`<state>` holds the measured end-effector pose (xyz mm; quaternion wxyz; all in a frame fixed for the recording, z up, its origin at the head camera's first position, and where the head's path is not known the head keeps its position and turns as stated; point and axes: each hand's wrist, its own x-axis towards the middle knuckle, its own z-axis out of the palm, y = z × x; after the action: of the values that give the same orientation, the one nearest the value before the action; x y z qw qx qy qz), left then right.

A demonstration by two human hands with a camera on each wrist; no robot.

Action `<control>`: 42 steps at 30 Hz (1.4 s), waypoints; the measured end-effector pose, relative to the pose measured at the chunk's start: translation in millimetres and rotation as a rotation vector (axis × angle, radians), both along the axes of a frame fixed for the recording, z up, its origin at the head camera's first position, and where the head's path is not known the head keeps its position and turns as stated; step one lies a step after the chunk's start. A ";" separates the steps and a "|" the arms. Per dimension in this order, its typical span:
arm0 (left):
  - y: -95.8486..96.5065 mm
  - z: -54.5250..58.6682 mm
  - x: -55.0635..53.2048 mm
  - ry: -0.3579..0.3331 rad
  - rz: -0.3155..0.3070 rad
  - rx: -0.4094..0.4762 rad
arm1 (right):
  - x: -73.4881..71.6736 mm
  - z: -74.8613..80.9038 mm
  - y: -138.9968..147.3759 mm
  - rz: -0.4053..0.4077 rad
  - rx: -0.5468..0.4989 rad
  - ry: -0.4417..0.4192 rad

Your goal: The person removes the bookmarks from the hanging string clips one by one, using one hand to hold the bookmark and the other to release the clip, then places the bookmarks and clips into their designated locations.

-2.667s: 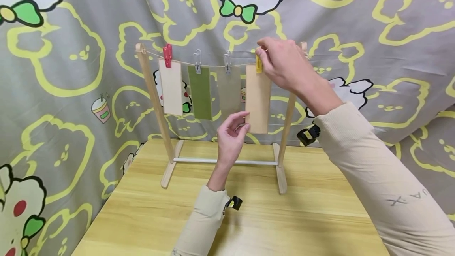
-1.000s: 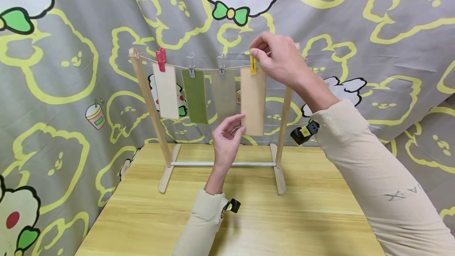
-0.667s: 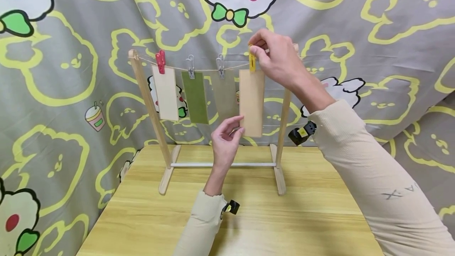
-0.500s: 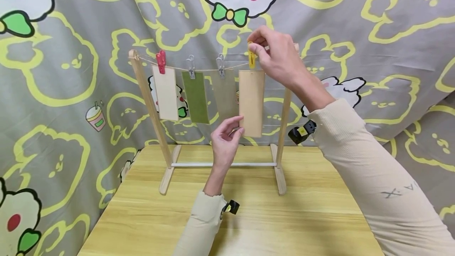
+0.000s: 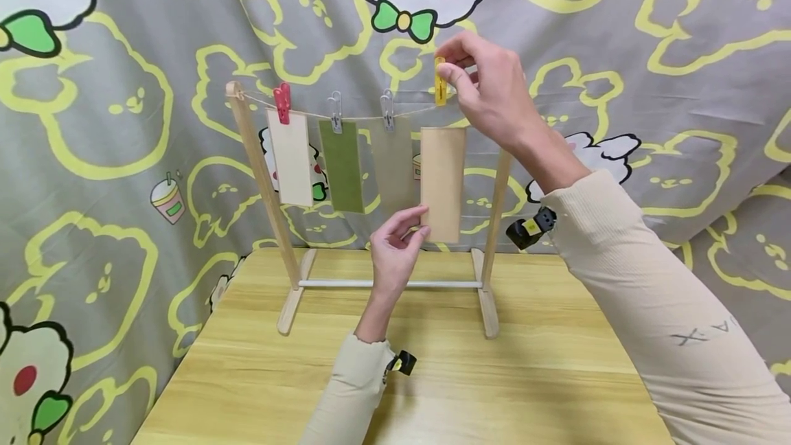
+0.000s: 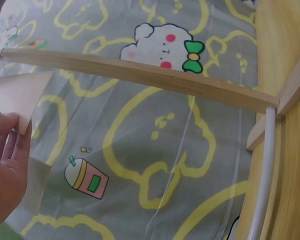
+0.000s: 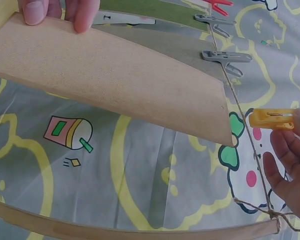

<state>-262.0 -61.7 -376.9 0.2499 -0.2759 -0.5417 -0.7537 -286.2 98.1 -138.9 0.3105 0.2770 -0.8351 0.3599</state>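
My left hand (image 5: 395,253) pinches the lower left edge of a tan rectangular card (image 5: 442,184), which stands upright below the string. In the right wrist view the string (image 7: 244,120) runs past the card's top edge, and no clip sits on the card. My right hand (image 5: 491,84) pinches a yellow clothespin (image 5: 441,82) above the string, apart from the card. On the same string hang a cream card (image 5: 292,160) under a red clothespin (image 5: 281,103), a green card (image 5: 342,167) and a grey-green card (image 5: 392,163), both under grey clothespins.
A wooden frame with a left post (image 5: 262,184), a right post (image 5: 496,218) and a white crossbar (image 5: 346,283) stands on the wooden table (image 5: 309,383). A patterned grey curtain (image 5: 204,53) hangs right behind it.
My right hand has lifted the yellow clothespin up off the string and the tan card's top. The tan card, still in my left hand, has dropped slightly below the string.
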 end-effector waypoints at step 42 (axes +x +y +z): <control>6.5 -9.6 21.6 -0.053 -0.001 -0.014 | 54.8 -56.2 36.4 0.231 -0.257 0.000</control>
<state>-240.4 -55.1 -386.5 0.2330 -0.2578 -0.5534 -0.7570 -231.4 134.5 -195.1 0.2999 0.3290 -0.7448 0.4970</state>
